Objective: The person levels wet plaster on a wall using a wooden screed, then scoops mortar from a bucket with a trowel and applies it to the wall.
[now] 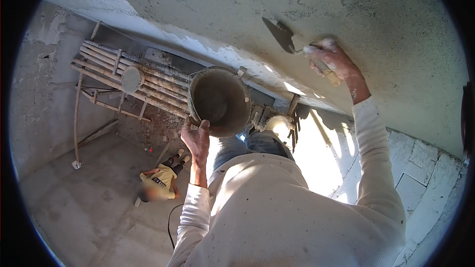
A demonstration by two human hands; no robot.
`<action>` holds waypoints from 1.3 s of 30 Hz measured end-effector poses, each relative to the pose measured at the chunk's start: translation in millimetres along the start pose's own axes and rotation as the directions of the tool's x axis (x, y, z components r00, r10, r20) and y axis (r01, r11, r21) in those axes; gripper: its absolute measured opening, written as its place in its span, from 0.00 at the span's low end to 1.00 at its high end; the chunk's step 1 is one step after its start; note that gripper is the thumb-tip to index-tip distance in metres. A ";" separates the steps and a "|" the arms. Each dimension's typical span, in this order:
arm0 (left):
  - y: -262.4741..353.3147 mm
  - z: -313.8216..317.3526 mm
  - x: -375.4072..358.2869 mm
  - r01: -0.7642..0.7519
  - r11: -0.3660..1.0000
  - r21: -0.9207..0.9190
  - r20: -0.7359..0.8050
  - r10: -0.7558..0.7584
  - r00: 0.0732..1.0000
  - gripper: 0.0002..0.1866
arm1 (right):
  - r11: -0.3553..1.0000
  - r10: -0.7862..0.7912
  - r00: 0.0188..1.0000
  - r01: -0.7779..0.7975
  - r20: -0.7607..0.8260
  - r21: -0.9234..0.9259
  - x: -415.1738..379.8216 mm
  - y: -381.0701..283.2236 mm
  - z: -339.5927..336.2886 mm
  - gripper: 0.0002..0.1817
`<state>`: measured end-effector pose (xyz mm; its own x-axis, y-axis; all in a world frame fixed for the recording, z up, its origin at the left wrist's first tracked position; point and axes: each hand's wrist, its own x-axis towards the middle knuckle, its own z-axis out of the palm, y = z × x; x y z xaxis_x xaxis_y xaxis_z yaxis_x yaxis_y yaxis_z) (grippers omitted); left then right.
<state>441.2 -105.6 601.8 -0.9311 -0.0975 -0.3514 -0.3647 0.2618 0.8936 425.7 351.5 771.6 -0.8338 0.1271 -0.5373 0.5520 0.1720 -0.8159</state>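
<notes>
My left hand [196, 141] grips the near rim of a dark bucket [217, 101], which is held in front of my waist with its mouth facing up. Its inside looks grey and mortar-smeared. My right hand [334, 62], whitened with plaster on the fingers, is closed round the wooden handle of a trowel [281, 34]. The trowel's pointed metal blade reaches up and left, close over the grey plastered wall [391, 29]. Along its lower left edge the plaster gives way to a whiter, ragged strip.
A scaffold of wooden poles [163, 89] spans the left, with a round pale bucket [132, 79] on it. Far below on the concrete floor [89, 193] is a person in a yellow shirt [161, 177]. Block masonry [415, 178] rises at the right, near bright sunlight.
</notes>
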 end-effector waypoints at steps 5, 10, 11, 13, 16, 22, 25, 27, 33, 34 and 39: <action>67.2 15.8 -12.5 0.014 0.990 0.137 0.031 -0.018 0.999 0.09 | 0.893 -0.081 0.994 0.107 0.078 -0.437 -46.8 -26.3 21.8 0.15; 79.5 42.4 -0.7 -0.264 0.956 0.126 0.181 0.240 0.954 0.08 | 0.400 -0.138 0.990 0.046 -0.011 -0.915 -9.2 64.0 137.9 0.16; 80.0 45.3 0.7 -0.335 0.931 0.143 0.229 0.298 0.927 0.09 | 0.342 -0.391 0.920 0.132 -0.014 -0.930 -7.4 92.6 159.3 0.12; 110.0 50.7 -4.6 -0.291 0.943 0.161 0.289 0.237 0.927 0.09 | 0.230 -0.557 0.830 0.171 0.014 -0.958 -3.5 117.2 194.2 0.10; 124.4 53.5 2.5 -0.299 0.944 0.141 0.330 0.240 0.913 0.08 | 0.242 -0.642 0.763 0.114 -0.071 -0.964 -23.0 93.8 201.3 0.10; 134.1 58.0 21.4 -0.387 0.913 0.127 0.442 0.297 0.846 0.10 | 0.199 -0.397 0.918 0.105 0.018 -0.974 -9.3 95.3 213.5 0.24; 140.9 55.4 17.9 -0.396 0.911 0.111 0.443 0.311 0.841 0.11 | 0.322 -0.580 0.804 0.080 -0.130 -0.943 -25.4 95.8 204.8 0.16; 144.0 54.9 11.1 -0.430 0.888 0.160 0.428 0.330 0.841 0.11 | 0.567 -0.359 0.910 0.037 -0.206 -0.823 -27.7 78.1 185.8 0.14; 141.9 62.6 3.1 -0.581 0.777 0.242 0.402 0.465 0.789 0.23 | 0.341 -0.585 0.788 0.026 -0.190 -0.940 -23.5 71.1 198.0 0.06; 143.6 60.8 -1.6 -0.579 0.776 0.251 0.405 0.459 0.791 0.23 | 0.357 -0.606 0.739 -0.077 -0.294 -0.931 -18.5 65.1 194.5 0.06; 140.4 58.5 -7.2 -0.530 0.832 0.162 0.384 0.442 0.811 0.24 | 0.545 -0.252 0.968 0.142 0.000 -0.826 4.4 91.6 147.9 0.20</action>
<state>397.0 -12.0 713.4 -0.9141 0.4056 0.0024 0.1911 0.4255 0.8845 470.9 223.4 662.9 -0.9459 0.0797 -0.3147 0.1921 0.9188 -0.3447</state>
